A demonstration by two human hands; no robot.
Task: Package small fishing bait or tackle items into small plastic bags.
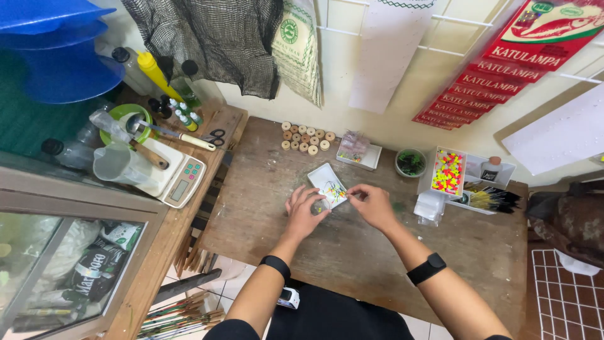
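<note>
**Hands at the little white tray**

On the worn wooden table [352, 252], the left hand [306, 211] rests with fingers spread loosely beside a small white tray [327, 184]. The right hand [372, 204] pinches something tiny at the tray's edge; I cannot tell what. Wooden spools [306, 139] sit behind.

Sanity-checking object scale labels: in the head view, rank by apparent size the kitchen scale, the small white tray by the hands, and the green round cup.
1. Kitchen scale, clearly largest, though nearer the camera.
2. Small white tray between the hands.
3. Green round cup, smallest; not far behind the tray.
</note>
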